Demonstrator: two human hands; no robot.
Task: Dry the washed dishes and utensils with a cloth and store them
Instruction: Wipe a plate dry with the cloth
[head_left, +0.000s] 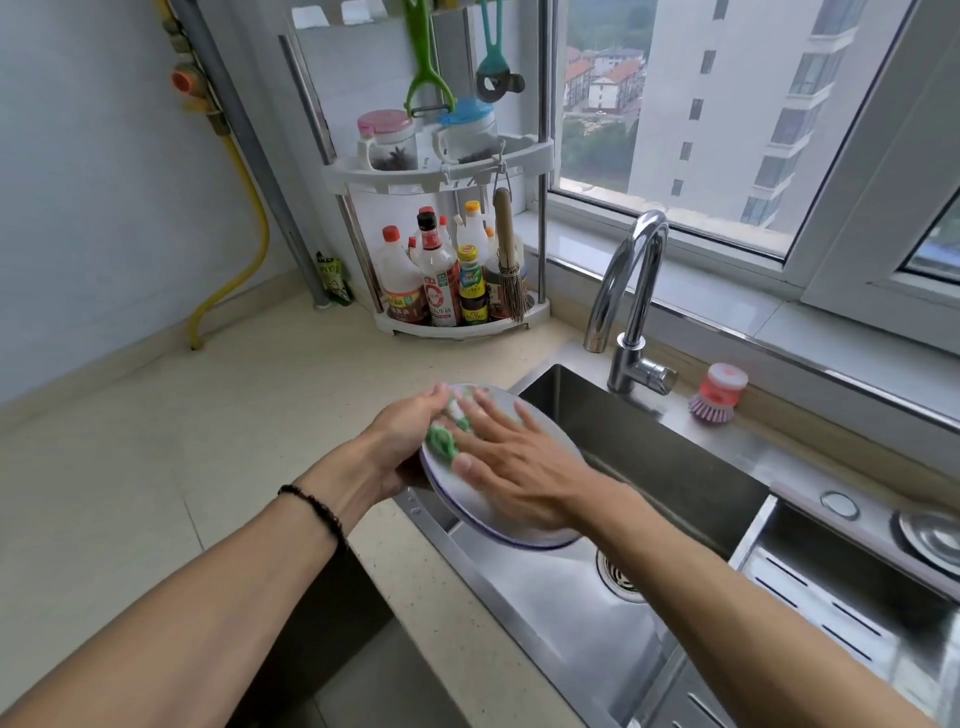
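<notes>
Green and white cloth (442, 434) lies bunched under my right fingers (485, 415), which are spread straight and press it flat against the plate (498, 512). My left hand (402, 441) grips the plate's rim from behind, fingers curled round its upper left edge. The plate tilts on edge at centre frame, over the near lip of the steel sink (649, 457), beside the pale bench (208, 441). It looks stiff, smooth and probably slippery while damp, and breakable, so I judge the rim the safest hold.
</notes>
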